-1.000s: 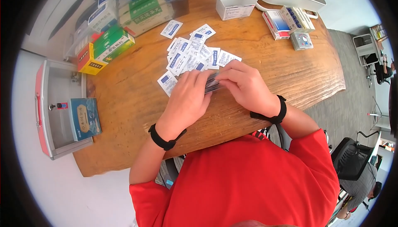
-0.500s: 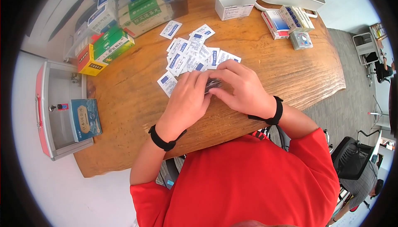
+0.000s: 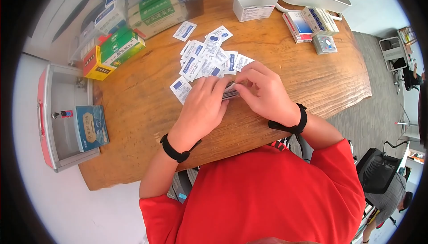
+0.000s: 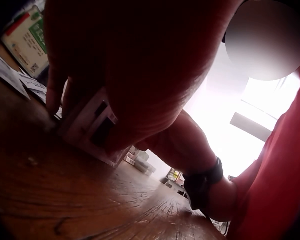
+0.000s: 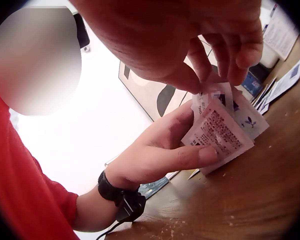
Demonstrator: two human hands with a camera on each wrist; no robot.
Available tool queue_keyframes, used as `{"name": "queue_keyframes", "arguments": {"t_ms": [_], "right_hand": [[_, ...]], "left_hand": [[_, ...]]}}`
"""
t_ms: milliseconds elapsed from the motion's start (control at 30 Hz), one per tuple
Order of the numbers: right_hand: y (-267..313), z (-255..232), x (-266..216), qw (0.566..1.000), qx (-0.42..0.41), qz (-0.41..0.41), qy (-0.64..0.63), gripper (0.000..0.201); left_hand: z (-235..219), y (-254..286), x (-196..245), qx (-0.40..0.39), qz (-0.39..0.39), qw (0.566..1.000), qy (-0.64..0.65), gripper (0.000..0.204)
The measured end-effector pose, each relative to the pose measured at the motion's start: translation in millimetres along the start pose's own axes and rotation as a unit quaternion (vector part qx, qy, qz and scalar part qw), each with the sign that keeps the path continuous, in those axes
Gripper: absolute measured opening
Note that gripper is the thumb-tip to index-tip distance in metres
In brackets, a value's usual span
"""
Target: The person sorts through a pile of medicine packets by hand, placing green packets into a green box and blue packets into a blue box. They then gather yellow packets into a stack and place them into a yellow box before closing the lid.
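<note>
A small stack of flat sachets (image 3: 229,93) is held between the thumb and fingers of my left hand (image 3: 199,103), low over the table's front part. In the right wrist view the printed sachets (image 5: 220,131) fan apart slightly, the left thumb (image 5: 206,155) lying across the front one. My right hand (image 3: 268,94) has its thumb and fingertips pinched at the stack's upper edge. Just beyond both hands lies a loose pile of white-and-blue sachets (image 3: 192,67). The left wrist view is dark, with one sachet (image 4: 92,127) showing beneath the left hand.
An open white carton (image 3: 254,13) stands at the back of the wooden table (image 3: 133,155). Medicine boxes (image 3: 298,26) and a small clear case (image 3: 325,44) sit back right. On the left are a green-and-yellow box (image 3: 113,53), a blue box (image 3: 92,128) and an open metal-edged case (image 3: 67,88).
The right thumb and fingers closed in over the stack half a second ago, then drew back to its right edge. The left hand and the loose pile have stayed in place.
</note>
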State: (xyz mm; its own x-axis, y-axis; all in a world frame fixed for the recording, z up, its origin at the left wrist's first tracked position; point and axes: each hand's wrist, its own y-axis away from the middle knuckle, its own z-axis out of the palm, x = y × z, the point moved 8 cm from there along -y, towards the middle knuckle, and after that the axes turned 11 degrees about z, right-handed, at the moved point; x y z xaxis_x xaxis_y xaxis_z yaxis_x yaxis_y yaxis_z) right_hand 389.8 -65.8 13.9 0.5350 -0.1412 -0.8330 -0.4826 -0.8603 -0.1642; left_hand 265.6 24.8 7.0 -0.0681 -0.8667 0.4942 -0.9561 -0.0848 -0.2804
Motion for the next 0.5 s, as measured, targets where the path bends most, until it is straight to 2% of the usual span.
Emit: {"name": "queue_keyframes", "arguments": {"t_ms": [67, 200, 267, 500], "right_hand": [[2, -6, -9, 0.998, 0.032, -0.051, 0.017, 0.022], [2, -7, -19, 0.998, 0.033, -0.046, 0.037, 0.027], [0, 0, -15, 1.000, -0.009, 0.004, 0.022, 0.021], [-2, 0, 12, 0.998, -0.010, 0.061, -0.031, 0.012]], "left_hand": [[2, 1, -1, -0.001, -0.001, 1.000, -0.003, 0.050], [8, -1, -2, -0.013, 0.001, 1.000, -0.012, 0.051], [8, -1, -1, -0.018, -0.002, 1.000, -0.011, 0.052], [3, -1, 2, -0.018, -0.005, 1.000, -0.014, 0.055]]}}
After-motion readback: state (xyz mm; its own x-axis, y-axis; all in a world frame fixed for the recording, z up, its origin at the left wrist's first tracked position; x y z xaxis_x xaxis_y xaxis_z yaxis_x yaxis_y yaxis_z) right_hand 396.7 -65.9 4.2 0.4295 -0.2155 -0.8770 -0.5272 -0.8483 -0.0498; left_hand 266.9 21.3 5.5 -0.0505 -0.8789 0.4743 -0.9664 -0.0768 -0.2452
